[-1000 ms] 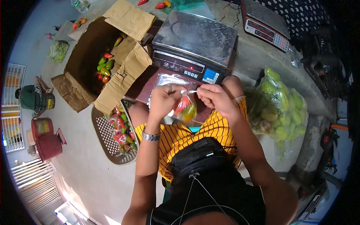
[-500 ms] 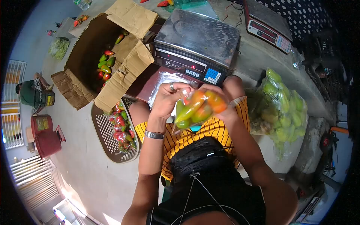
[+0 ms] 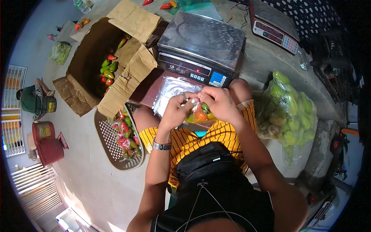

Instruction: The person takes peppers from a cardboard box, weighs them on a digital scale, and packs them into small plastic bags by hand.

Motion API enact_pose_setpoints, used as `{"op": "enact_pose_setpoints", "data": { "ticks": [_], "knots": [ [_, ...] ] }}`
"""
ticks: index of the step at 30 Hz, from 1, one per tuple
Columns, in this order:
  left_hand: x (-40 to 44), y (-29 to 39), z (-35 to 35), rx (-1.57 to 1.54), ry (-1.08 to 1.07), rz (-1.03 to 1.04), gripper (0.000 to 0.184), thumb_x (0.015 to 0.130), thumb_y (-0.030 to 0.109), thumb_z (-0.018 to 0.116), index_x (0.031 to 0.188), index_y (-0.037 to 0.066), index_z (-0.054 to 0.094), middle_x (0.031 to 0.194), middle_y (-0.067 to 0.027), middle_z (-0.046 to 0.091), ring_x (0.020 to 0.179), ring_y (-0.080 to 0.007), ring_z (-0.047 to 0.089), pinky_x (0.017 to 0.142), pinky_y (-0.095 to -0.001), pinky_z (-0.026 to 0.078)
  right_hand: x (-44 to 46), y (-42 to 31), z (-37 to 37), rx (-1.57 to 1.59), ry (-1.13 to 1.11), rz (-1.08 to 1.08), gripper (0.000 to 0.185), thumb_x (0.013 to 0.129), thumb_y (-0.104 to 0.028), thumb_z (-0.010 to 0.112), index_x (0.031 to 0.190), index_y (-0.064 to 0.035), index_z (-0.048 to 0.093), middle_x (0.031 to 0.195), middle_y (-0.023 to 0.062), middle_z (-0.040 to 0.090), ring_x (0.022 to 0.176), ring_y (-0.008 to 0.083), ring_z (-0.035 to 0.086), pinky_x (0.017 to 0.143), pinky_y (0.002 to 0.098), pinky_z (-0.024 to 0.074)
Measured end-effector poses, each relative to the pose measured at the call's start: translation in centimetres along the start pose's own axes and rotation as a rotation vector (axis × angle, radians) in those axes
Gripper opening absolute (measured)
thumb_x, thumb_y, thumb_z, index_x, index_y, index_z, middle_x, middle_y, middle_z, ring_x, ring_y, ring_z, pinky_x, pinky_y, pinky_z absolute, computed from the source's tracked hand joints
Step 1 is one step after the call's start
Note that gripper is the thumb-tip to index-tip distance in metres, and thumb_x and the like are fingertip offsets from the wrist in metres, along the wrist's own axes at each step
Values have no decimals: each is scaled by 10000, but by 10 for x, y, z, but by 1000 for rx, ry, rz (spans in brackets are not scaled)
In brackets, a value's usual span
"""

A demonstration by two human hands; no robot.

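Both hands hold a clear plastic bag of peppers point(image 3: 199, 115) over my lap. Red, orange and green peppers show through the film. My left hand point(image 3: 177, 110) pinches the top of the bag from the left, a ring on one finger. From the right, my right hand point(image 3: 219, 103) closes on the same gathered top, its fingers meeting those of the left. The bag hangs below the fingers. Behind it lies a stack of clear plastic bags point(image 3: 170, 91), just in front of a digital scale point(image 3: 201, 42) with a bare metal plate.
At left stand a cardboard box point(image 3: 83, 58) holding loose peppers and a plastic basket point(image 3: 106, 135) with bagged peppers. A big bag of green vegetables point(image 3: 291, 112) sits at right. A second scale point(image 3: 274, 29) is on the ledge. Someone point(image 3: 33, 98) is at far left.
The bag of peppers has swung from lying sideways across my hands to hanging below them. My right hand has moved from the bag's far side up to its top, beside the left.
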State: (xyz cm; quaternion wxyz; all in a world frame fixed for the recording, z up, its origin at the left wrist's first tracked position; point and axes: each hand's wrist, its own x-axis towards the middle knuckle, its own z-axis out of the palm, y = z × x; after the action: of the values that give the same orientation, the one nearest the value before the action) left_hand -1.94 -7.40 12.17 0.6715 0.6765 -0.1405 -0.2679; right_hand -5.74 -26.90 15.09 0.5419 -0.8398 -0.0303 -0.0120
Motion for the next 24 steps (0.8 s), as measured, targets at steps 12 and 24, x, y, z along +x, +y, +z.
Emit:
{"op": "enact_pose_setpoints", "data": {
  "ticks": [12, 24],
  "knots": [
    [-12, -16, 12, 146, 200, 26, 108, 978, 67, 667, 1026, -14, 720, 834, -33, 705, 736, -103, 604, 676, -281, 495, -7, -6, 10, -60, 21, 55, 191, 954, -183, 647, 865, -17, 675, 745, 220, 658, 702, 405, 678, 626, 462, 505],
    [-2, -32, 41, 416, 705, 96, 152, 982, 110, 626, 965, -30, 682, 806, -135, 706, 672, -128, 611, 619, -290, 486, -6, -18, 49, -556, 21, 134, 212, 941, -201, 605, 1082, -43, 614, 1059, 190, 683, 909, 460, 692, 771, 560, 542]
  ]
}}
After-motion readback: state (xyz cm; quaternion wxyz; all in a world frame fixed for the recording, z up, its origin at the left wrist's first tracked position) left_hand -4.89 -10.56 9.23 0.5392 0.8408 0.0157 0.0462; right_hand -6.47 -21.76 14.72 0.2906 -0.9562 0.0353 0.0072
